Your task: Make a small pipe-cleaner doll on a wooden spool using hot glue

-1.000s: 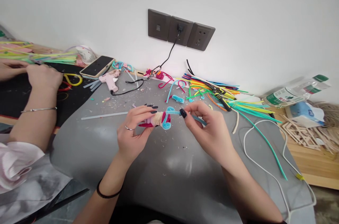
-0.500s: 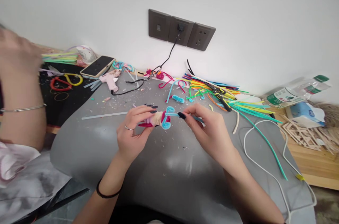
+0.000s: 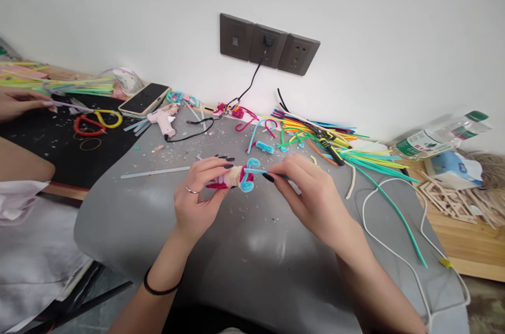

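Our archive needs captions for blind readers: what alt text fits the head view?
Two bare hands over a grey table: the left hand grips a small pink-and-cream pipe-cleaner figure, while the right hand pinches its blue pipe cleaner. Behind lie loose pipe cleaners and a glue gun.

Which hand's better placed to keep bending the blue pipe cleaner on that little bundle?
Probably the right hand: its fingertips already pinch the blue pipe cleaner at the loop. The left hand is wrapped around the pink-and-cream bundle, steadying it.
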Motion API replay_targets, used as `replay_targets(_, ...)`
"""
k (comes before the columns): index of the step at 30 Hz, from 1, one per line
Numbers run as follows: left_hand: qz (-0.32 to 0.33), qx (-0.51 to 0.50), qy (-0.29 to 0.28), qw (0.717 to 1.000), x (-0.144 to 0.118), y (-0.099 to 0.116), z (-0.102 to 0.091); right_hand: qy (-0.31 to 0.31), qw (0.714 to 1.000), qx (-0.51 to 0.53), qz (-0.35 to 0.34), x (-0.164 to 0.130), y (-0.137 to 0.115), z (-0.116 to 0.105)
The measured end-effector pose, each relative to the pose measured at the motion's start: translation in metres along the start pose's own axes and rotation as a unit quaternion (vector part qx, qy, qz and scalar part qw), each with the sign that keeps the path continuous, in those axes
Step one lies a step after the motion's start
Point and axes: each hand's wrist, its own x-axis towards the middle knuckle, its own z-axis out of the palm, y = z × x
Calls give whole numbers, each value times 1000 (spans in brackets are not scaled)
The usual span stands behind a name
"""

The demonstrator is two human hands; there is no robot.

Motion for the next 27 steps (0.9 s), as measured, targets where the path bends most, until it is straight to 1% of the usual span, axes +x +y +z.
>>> replay_targets(3, -1, 14, -1, 1000, 0, 0, 0, -5, 1000, 12, 15, 1, -1, 0)
replay_targets(5, 0, 19, -3, 1000, 0, 0, 0, -16, 997, 46, 54, 1, -2, 0)
replay_targets(7, 1, 22, -4, 1000, 0, 1, -1, -34, 989, 98, 110, 2, -3, 0)
replay_targets(10, 0, 25, -3, 1000, 2, 2, -1, -65, 962, 182, 191, 3, -3, 0)
replay_targets(12, 0, 25, -2, 1000, 3, 3, -1, -81, 941, 236, 230, 5, -2, 0)
replay_targets(14, 1, 23, -2, 1000, 3, 3, -1, -91, 919, 288, 253, 6, 1, 2)
replay_targets(16, 0, 20, -3, 1000, 3, 3, -1, -94, 906, 319, 261, 6, 2, 5)
replay_targets(18, -2, 19, -5, 1000, 2, 3, -1, -83, 912, 310, 255, 5, 3, 9)
replay_targets(22, 0, 18, -1, 1000, 1, 2, -1, -20, 955, 210, 208, 0, 1, 13)
replay_targets(24, 1, 15, -2, 1000, 1, 2, -1, 2, 974, 155, 165, -3, 0, 13)
replay_targets(27, 2, 17, -3, 1000, 1, 2, -1, 7, 993, 86, 83, -5, 2, 12)
